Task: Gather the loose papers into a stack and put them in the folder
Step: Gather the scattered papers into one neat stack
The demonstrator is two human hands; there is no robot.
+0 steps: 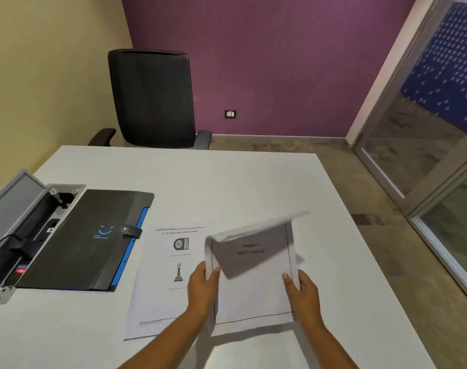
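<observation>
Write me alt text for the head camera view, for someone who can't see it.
Both hands, left hand and right hand, hold a sheaf of papers by its side edges above a white table. One printed sheet lies flat beside it, left of which is a closed black folder.

I saw a bordered white sheet (253,291) raised off the table, pinched along both side edges, its top edge curling forward and down and shading a blurred dark heading. Just to its left another printed page (160,275) lay flat, headed "2.7 Awards and Achievements" with two small pictures beneath; its right part sat under the raised sheet. Further left the black folder (88,241) lay closed, a strap snapped over its edge, a blue logo on the cover and blue dividers showing along its right side.
</observation>
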